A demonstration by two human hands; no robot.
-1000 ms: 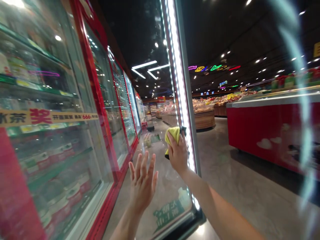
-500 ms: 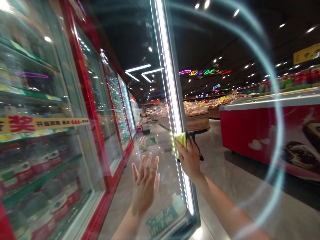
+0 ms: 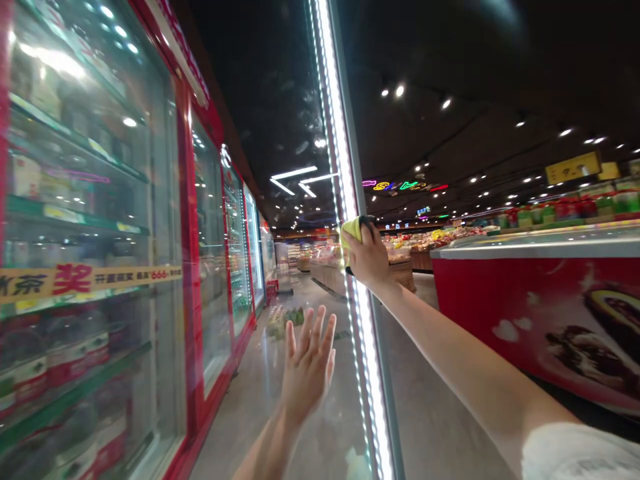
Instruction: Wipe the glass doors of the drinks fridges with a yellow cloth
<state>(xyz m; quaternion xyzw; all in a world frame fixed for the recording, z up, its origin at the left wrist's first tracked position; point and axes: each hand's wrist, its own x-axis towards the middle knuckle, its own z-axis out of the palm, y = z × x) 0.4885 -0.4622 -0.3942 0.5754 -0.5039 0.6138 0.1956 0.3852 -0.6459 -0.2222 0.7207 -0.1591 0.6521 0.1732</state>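
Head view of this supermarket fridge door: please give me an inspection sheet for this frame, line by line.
Surface: glass door of a display fridge, standing out from the row, with a lit LED strip along its edge.
Job's things: yellow cloth held against the door near the LED strip.
Clutter: packaged goods on the aisle floor, seen beyond the door.
Hands: right hand grips the yellow cloth; left hand is raised, open, fingers spread; contact with the glass cannot be told.
Cables: nothing seen.
Surroundings: red-framed fridge doors at left, red chest freezer at right, produce displays farther off.
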